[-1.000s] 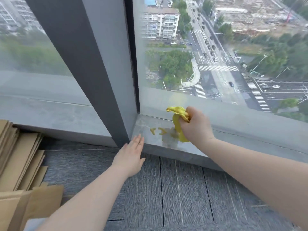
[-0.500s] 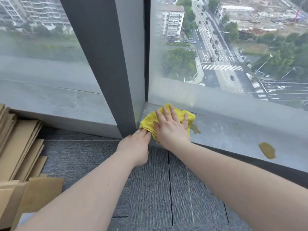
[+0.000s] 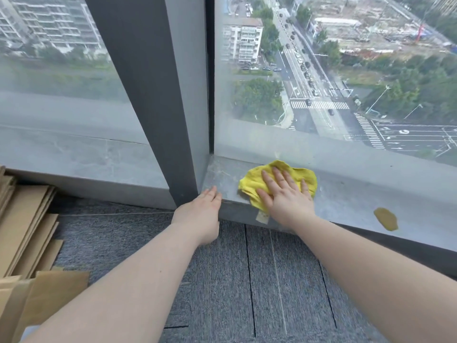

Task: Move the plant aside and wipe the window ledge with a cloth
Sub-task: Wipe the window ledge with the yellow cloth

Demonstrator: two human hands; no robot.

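Now my left hand (image 3: 200, 214) rests flat, fingers holding nothing, on the window ledge (image 3: 358, 194) edge. My right hand (image 3: 284, 196) presses flat on the yellow cloth (image 3: 252, 181). That brown spot (image 3: 385, 219) sits farther right; short wipes might miss it. No plant shows.
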